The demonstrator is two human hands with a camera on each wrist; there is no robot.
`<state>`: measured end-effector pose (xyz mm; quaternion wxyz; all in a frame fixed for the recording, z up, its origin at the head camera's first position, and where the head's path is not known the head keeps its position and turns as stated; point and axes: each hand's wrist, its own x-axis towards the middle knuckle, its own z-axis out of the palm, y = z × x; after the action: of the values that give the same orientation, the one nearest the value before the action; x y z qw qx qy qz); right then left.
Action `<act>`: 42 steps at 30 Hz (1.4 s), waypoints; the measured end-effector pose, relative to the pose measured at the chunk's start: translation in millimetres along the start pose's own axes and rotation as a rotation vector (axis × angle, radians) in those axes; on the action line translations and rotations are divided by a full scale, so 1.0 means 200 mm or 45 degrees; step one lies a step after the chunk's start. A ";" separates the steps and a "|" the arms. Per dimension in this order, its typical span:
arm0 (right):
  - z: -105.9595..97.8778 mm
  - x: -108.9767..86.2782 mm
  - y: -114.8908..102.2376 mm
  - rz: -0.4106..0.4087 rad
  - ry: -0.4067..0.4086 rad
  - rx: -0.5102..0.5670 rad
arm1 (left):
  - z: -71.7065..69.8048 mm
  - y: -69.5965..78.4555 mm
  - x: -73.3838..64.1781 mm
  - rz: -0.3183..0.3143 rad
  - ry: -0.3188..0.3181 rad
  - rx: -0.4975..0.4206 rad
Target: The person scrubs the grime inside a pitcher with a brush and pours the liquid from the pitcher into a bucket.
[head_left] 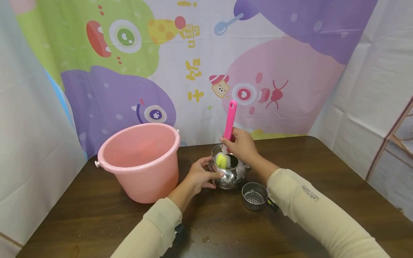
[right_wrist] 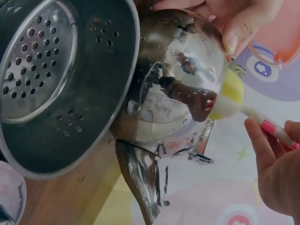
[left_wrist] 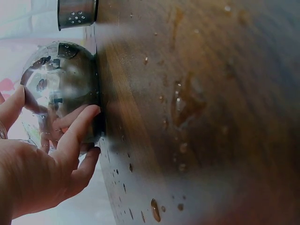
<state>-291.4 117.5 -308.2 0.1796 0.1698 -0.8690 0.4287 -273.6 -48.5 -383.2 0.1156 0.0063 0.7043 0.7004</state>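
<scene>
A shiny round metal teapot stands on the table, its spout showing in the right wrist view. My left hand grips its side, with thumb and fingers spread around the wet body. In my right hand is a sponge brush, pinched low on its pink handle. The brush's yellow and white sponge head is down in the teapot's mouth, partly above the rim. A metal strainer basket with a perforated bottom sits in front of the teapot, near my right sleeve.
To the left stands a large pink bucket. Water drops dot the brown wooden table. Behind it hangs a cartoon-print cloth. A round shiny piece shows at the right wrist view's lower left.
</scene>
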 end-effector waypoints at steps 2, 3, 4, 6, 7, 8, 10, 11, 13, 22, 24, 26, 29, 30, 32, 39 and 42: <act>0.01 0.00 0.01 -0.015 0.017 -0.023 | 0.00 0.00 0.00 0.001 -0.001 -0.002; 0.01 0.00 0.01 -0.025 0.023 -0.033 | 0.00 0.00 0.00 0.001 -0.002 -0.005; 0.01 0.00 0.02 -0.035 0.028 -0.043 | 0.00 0.00 0.00 0.001 -0.002 -0.006; 0.01 0.00 0.02 -0.052 0.030 -0.058 | 0.00 0.00 0.00 0.003 -0.003 -0.008; 0.01 0.00 0.02 -0.065 0.030 -0.071 | 0.00 0.00 0.00 0.001 -0.003 -0.010; 0.00 0.00 0.02 -0.075 0.028 -0.081 | 0.00 0.00 0.00 0.001 -0.004 -0.012; -0.01 0.00 0.03 -0.105 0.028 -0.119 | 0.00 0.00 0.00 0.003 -0.005 -0.013; -0.01 0.00 0.02 -0.122 0.027 -0.141 | 0.00 0.00 0.00 0.002 -0.003 -0.014; -0.02 0.00 0.02 -0.167 0.025 -0.190 | 0.00 0.00 0.00 0.002 0.000 -0.015; -0.07 -0.01 0.01 -0.228 -0.066 -0.305 | 0.01 -0.01 0.01 0.009 0.002 -0.013; -0.08 0.00 0.00 -0.223 -0.083 -0.308 | 0.01 -0.01 0.01 0.011 0.002 -0.013; -0.09 0.00 0.00 -0.207 -0.096 -0.296 | 0.01 -0.01 0.01 0.014 0.001 -0.012; -0.09 0.01 -0.01 -0.153 -0.109 -0.252 | 0.00 -0.01 0.01 0.010 0.001 -0.013; -0.09 0.01 -0.01 -0.130 -0.109 -0.234 | 0.00 -0.01 0.01 0.007 0.002 -0.014; -0.09 0.01 -0.01 -0.091 -0.105 -0.196 | 0.00 0.00 0.00 0.008 0.002 -0.014; -0.06 0.02 -0.01 0.016 -0.063 -0.054 | 0.00 0.01 0.00 -0.003 0.008 -0.004; -0.04 0.01 0.00 0.064 -0.035 0.034 | 0.00 0.00 0.00 -0.010 0.004 -0.008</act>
<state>-292.6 124.1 -303.2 0.1546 0.1561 -0.8696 0.4422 -273.6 -49.1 -382.5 0.1171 0.0020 0.7023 0.7022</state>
